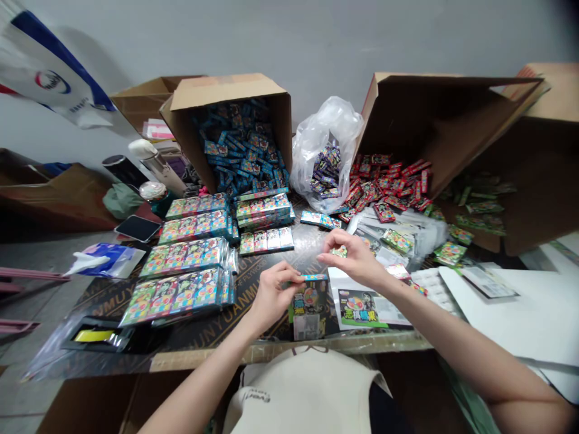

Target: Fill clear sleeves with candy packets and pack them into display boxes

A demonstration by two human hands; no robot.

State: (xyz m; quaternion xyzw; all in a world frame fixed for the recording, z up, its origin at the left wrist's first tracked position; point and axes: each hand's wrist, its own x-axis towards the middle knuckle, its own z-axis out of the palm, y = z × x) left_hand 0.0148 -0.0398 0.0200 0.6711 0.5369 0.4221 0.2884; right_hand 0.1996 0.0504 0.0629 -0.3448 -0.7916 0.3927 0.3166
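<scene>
My left hand (274, 294) grips the top edge of a small blue-topped candy packet (310, 306), which rests on a dark plywood table (190, 334). My right hand (353, 258) pinches a small green-printed packet (339, 252) between fingers and thumb, above the table. Just below it lies a flat printed sheet with cartoon art (362, 308). Rows of stacked colourful packets (183, 271) stand to the left of my left hand. A short stack of similar packets (266, 241) lies ahead of both hands.
Tipped cardboard boxes spill blue packets (242, 144) and red packets (384, 187) at the back. A clear plastic bag (323, 150) holds purple packets between them. A white board (506, 313) lies to the right; a phone (137, 228) and bottles stand at the left.
</scene>
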